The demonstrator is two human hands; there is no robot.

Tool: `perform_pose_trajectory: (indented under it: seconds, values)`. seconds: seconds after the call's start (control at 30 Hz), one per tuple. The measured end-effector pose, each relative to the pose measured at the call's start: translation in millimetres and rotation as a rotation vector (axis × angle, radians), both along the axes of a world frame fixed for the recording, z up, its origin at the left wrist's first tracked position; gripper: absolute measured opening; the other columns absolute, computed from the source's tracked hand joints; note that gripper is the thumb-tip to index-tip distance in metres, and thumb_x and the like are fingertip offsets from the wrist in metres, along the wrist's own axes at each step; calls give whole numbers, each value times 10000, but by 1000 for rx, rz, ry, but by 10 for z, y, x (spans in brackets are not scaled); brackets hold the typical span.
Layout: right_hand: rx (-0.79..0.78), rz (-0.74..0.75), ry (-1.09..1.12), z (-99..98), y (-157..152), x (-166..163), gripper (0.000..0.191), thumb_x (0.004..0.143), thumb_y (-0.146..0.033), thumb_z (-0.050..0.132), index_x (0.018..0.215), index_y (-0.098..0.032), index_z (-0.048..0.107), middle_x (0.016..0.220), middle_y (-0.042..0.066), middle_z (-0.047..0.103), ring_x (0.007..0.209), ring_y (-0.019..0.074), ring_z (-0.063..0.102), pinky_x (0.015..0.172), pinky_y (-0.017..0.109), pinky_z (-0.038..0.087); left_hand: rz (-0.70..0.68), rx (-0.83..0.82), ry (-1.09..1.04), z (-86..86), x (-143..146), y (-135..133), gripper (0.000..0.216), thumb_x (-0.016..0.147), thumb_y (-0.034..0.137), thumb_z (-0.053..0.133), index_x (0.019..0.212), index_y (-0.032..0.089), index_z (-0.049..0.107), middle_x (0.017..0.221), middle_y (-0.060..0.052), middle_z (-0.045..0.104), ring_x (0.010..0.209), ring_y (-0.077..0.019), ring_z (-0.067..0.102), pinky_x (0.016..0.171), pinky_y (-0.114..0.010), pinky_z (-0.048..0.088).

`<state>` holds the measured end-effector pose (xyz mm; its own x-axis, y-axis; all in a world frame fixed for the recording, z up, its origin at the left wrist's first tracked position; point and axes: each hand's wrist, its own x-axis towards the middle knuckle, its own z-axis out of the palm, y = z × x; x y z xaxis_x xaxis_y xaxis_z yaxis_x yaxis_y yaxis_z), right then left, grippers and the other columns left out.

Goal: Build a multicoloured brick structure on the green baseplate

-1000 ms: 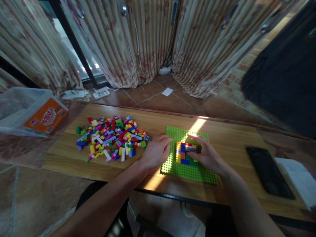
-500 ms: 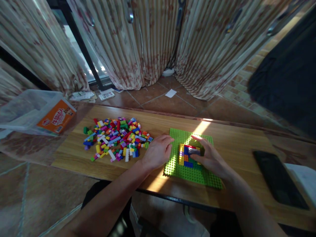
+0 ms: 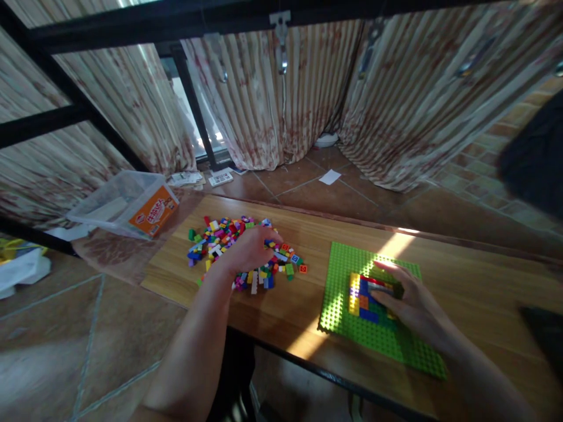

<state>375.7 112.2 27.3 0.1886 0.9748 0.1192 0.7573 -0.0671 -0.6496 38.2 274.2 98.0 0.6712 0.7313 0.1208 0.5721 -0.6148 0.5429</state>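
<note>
Left grip: the left hand point(image 3: 253, 249) is held low over the loose bricks point(image 3: 217, 234), with the fingers curled down; the fingertips are hidden, so whether a brick is held cannot be told.
Right grip: the thumb and forefinger of the right hand point(image 3: 411, 296) are parted over the brick assembly point(image 3: 367, 302); whether a piece is pinched cannot be told.
Brick assembly: yellow, blue, orange, green and red pieces are set on the green baseplate point(image 3: 341, 261), which is laid flat on the desk point(image 3: 281, 313).
Picking: one brick is best pinched by its sides, so that its neighbours are not scattered.
Steadying: light, even contact should be used on the right, lest the baseplate be slid or set pieces be loosened.
Light: a bright stripe is cast across the baseplate; colours there are best checked with care.
Clear bin point(image 3: 99, 228): it is placed beyond the desk's left end, its orange label point(image 3: 153, 211) turned outward; a pale flat shape is seen through it, but whether this lies inside cannot be told.
</note>
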Motion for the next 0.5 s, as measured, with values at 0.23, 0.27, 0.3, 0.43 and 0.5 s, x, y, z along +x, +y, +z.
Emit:
perform_pose_trajectory:
  seconds: [0.23,0.27,0.3,0.43,0.5]
  values:
    - [43,-6,-7,-20,14,-49,546,783,-504,610,1257,-234,581,1224,130,604,1139,348,563,957,579,448,2,25,110,-28,-28,-45,327,613,30,572,825,217,735,920,-22,732,963,-214,639,968,-396,482]
    - [46,-7,-4,-19,18,-57,545,785,-506,611,1258,-236,583,1229,129,603,1147,350,561,961,581,447,-11,31,117,-34,-23,-47,332,610,27,570,827,217,735,922,-24,731,970,-218,635,974,-403,477]
    - [49,-4,5,-16,21,-65,545,787,-507,614,1259,-238,586,1235,128,603,1156,348,558,967,580,445,-24,40,121,-40,-19,-48,336,608,23,565,826,216,735,924,-27,729,976,-221,630,979,-408,472]
    - [57,-16,86,24,34,-95,527,767,-515,661,1219,-245,626,1221,103,635,1141,326,582,971,551,462,-38,73,119,-66,-13,-30,344,601,6,537,802,209,729,932,-36,721,979,-228,615,969,-410,470]
    - [42,-93,179,65,39,-110,510,765,-520,667,1186,-232,652,1129,96,683,1003,297,651,871,499,528,-25,74,115,-80,-14,-11,320,613,11,535,787,201,726,927,-46,719,968,-230,617,958,-406,474]
